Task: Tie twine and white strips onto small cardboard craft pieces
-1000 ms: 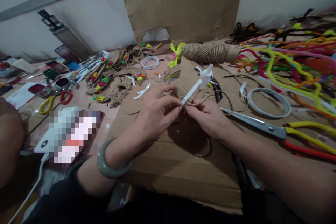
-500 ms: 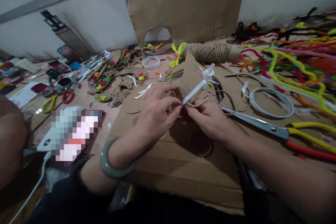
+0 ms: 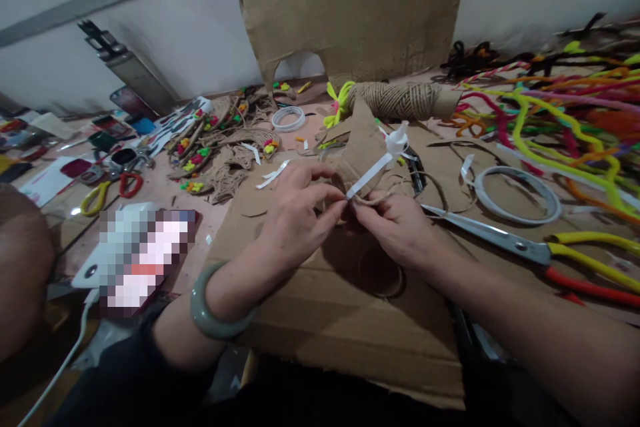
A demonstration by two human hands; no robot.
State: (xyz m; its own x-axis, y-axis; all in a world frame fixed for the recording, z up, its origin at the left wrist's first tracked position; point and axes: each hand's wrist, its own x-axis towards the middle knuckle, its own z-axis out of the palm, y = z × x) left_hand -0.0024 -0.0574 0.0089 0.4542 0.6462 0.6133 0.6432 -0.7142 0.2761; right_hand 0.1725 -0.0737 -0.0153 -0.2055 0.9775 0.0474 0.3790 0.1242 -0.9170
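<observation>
Both hands meet over a cardboard cutout [image 3: 361, 143] with a pointed upper end. My left hand [image 3: 295, 213], with a green bangle on the wrist, is closed on its lower edge, thumb and forefinger pinched together beside the tape's end. My right hand [image 3: 395, 227] is closed on a strand of jute twine [image 3: 373, 200] at the same spot; its fingertips are partly hidden. From between the hands a white tape strip [image 3: 370, 175] runs up to a crumpled white clump [image 3: 397, 139]. The twine loops loosely to the right and hangs below the hands.
A large cardboard sheet [image 3: 320, 320] lies under the hands. Scissors [image 3: 520, 247] and a tape roll [image 3: 517, 195] lie right. Behind are a twine spool [image 3: 400, 100] and colourful cords [image 3: 560, 120]. Twine-covered pieces [image 3: 220, 147], a phone [image 3: 150, 260] and part of another person [image 3: 23, 273] are left.
Almost nothing differs. Both hands keep their hold at the same spot, and the cutout shifts only very slightly.
</observation>
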